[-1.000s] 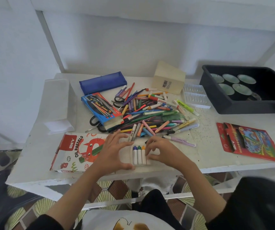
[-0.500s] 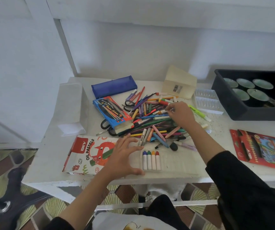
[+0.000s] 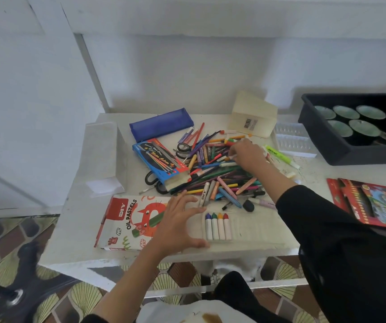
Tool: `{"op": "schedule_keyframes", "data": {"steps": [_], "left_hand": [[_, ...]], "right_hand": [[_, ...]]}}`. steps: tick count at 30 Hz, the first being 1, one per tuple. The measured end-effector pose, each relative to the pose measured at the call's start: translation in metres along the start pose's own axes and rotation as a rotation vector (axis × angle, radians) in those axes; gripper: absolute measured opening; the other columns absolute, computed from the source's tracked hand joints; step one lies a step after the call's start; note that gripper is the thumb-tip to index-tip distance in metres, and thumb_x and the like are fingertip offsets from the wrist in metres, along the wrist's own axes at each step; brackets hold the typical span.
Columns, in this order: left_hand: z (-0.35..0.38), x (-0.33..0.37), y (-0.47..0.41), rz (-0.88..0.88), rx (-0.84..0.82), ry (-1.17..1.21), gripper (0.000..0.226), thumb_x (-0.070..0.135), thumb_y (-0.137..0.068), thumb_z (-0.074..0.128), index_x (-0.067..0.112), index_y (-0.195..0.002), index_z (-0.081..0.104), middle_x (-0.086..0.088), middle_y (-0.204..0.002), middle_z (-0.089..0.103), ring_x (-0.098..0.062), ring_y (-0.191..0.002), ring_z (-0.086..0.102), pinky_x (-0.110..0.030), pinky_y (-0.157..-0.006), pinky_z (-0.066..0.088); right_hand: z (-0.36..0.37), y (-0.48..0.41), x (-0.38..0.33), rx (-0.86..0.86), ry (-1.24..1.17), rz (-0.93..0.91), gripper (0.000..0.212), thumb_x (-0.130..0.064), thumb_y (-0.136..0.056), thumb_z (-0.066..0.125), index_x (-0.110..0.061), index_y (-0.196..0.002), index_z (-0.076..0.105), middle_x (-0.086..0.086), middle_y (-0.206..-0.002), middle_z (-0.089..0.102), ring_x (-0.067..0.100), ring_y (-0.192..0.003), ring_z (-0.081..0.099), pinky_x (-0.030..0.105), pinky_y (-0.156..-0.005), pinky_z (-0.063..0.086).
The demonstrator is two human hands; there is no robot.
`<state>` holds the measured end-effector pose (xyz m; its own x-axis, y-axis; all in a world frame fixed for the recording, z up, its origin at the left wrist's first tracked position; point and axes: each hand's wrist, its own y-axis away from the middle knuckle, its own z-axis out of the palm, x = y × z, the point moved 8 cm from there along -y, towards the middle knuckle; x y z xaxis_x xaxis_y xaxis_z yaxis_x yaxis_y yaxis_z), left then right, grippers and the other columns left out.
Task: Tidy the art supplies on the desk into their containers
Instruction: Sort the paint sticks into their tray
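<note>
White ribbed plastic tray (image 3: pixel 252 229) lies along the white desk's (image 3: pixel 77 241) near edge;
your left hand (image 3: pixel 175 226), fingers splayed, touches its left end; your right hand (image 3: pixel 247 156) pinches a white-tipped stick (image 3: pixel 232 157).

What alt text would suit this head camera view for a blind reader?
A person's right hand reaches into a heap of pens and crayons on a desk, while the left hand touches a tray holding four oil pastels.

soft even daylight | faint shadows on wall | wide-angle bending at edges | floor corner blurred
</note>
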<state>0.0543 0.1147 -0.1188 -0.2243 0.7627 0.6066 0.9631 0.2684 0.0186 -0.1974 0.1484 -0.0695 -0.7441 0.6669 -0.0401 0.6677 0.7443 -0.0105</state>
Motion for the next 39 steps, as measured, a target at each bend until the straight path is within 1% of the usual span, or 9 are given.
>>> {"op": "schedule_keyframes", "data": {"steps": [5, 9, 11, 14, 18, 25, 30, 35, 39], "left_hand": [[0.000, -0.001, 0.000, 0.011, 0.012, 0.014, 0.079, 0.057, -0.064, 0.077, 0.036, -0.134, 0.047, 0.015, -0.146, 0.026, 0.001, -0.139, -0.004, -0.042, -0.119, 0.000], [0.001, -0.001, 0.000, 0.013, 0.012, 0.007, 0.079, 0.057, -0.063, 0.077, 0.036, -0.133, 0.047, 0.015, -0.146, 0.025, 0.002, -0.138, -0.005, -0.041, -0.119, -0.001], [0.000, -0.001, 0.000, 0.018, 0.017, 0.008, 0.079, 0.058, -0.063, 0.077, 0.035, -0.133, 0.048, 0.015, -0.146, 0.026, 0.000, -0.140, -0.004, -0.042, -0.119, -0.001], [0.001, -0.002, 0.000, 0.017, 0.011, 0.005, 0.079, 0.057, -0.063, 0.077, 0.036, -0.133, 0.047, 0.015, -0.146, 0.025, -0.004, -0.142, -0.003, -0.044, -0.119, 0.000], [0.000, -0.001, -0.001, 0.036, 0.034, 0.012, 0.080, 0.059, -0.061, 0.076, 0.036, -0.132, 0.048, 0.015, -0.145, 0.028, -0.004, -0.142, 0.000, -0.047, -0.119, 0.002], [0.000, -0.001, -0.001, 0.046, 0.043, 0.023, 0.080, 0.057, -0.059, 0.078, 0.037, -0.130, 0.047, 0.016, -0.143, 0.030, -0.006, -0.143, 0.003, -0.049, -0.118, 0.005], [0.002, -0.003, -0.001, 0.041, 0.048, 0.033, 0.081, 0.057, -0.058, 0.079, 0.036, -0.131, 0.048, 0.015, -0.143, 0.031, -0.007, -0.143, 0.003, -0.048, -0.118, 0.004], [0.000, -0.004, -0.003, 0.050, 0.055, 0.029, 0.081, 0.056, -0.058, 0.080, 0.034, -0.130, 0.051, 0.014, -0.143, 0.032, -0.004, -0.141, 0.003, -0.046, -0.118, 0.003], [0.000, -0.003, -0.003, 0.064, 0.064, 0.026, 0.081, 0.056, -0.057, 0.081, 0.032, -0.129, 0.052, 0.012, -0.142, 0.034, -0.009, -0.143, 0.006, -0.048, -0.118, 0.007]], "right_hand": [[-0.011, 0.009, 0.001, 0.203, 0.014, -0.014, 0.020, -0.016, -0.094, 0.051, -0.021, -0.110, 0.062, 0.002, -0.117, 0.062, 0.025, -0.117, 0.040, 0.041, -0.089, 0.034], [-0.030, 0.036, 0.005, 0.344, -0.263, 0.080, 0.016, -0.026, -0.092, 0.053, -0.021, -0.101, 0.065, -0.001, -0.106, 0.064, 0.023, -0.108, 0.047, 0.042, -0.088, 0.036], [-0.037, 0.055, 0.006, 0.368, -0.446, 0.100, 0.013, -0.024, -0.090, 0.058, -0.019, -0.096, 0.067, 0.001, -0.097, 0.064, 0.019, -0.094, 0.053, 0.034, -0.080, 0.041], [-0.042, 0.087, 0.003, 0.359, -0.659, 0.081, 0.012, -0.016, -0.085, 0.067, -0.014, -0.096, 0.069, 0.001, -0.088, 0.064, 0.010, -0.076, 0.053, 0.021, -0.069, 0.042], [-0.042, 0.131, -0.002, 0.361, -0.839, 0.112, 0.019, -0.005, -0.075, 0.076, -0.010, -0.092, 0.068, -0.009, -0.076, 0.061, -0.007, -0.067, 0.054, 0.004, -0.061, 0.040], [-0.009, 0.176, 0.003, 0.342, -0.974, 0.208, 0.018, -0.012, -0.071, 0.081, -0.018, -0.072, 0.064, -0.009, -0.066, 0.062, 0.001, -0.056, 0.053, 0.010, -0.053, 0.041], [0.018, 0.193, 0.008, 0.268, -0.944, 0.217, 0.011, -0.008, -0.074, 0.078, -0.015, -0.081, 0.073, -0.008, -0.075, 0.067, 0.002, -0.065, 0.060, 0.009, -0.064, 0.047], [0.020, 0.198, -0.003, 0.139, -0.959, 0.074, 0.019, 0.000, -0.078, 0.072, -0.012, -0.093, 0.073, -0.001, -0.091, 0.067, 0.005, -0.079, 0.064, 0.012, -0.073, 0.051], [0.024, 0.197, -0.009, 0.022, -0.986, 0.032, 0.024, -0.001, -0.069, 0.079, -0.014, -0.089, 0.073, -0.004, -0.093, 0.065, 0.004, -0.076, 0.063, 0.016, -0.073, 0.053]]}}
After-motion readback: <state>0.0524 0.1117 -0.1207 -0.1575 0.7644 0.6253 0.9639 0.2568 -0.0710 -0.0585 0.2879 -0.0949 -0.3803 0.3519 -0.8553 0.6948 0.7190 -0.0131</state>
